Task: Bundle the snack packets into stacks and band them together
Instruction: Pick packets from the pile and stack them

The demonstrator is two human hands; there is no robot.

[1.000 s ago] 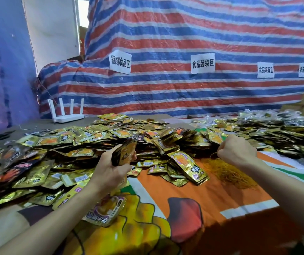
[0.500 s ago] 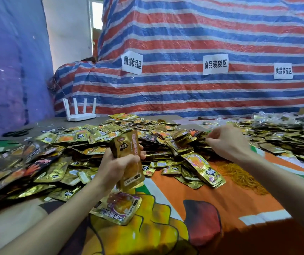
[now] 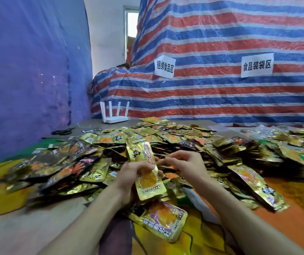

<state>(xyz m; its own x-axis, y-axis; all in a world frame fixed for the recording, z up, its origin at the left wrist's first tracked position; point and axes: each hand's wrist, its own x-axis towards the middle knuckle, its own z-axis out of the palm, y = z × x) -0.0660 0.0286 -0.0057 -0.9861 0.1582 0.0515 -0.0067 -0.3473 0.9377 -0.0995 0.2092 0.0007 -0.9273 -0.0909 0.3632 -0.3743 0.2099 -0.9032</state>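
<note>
Gold foil: gripped stack (image 3: 145, 172) upright in left hand (image 3: 131, 173) above heap (image 3: 165, 137) on table (image 3: 9, 227), curled right hand (image 3: 182, 162) beside its top, hold there unclear; judged banding under way, next needed a band stretched round stack.

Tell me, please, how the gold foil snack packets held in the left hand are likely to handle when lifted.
Probably light: the left hand holds the gold foil snack packets roughly upright by their middle. Fairly stiff, it seems, since their tops stand above the grip without drooping. The glossy film looks slippery, so they may slide apart.
</note>
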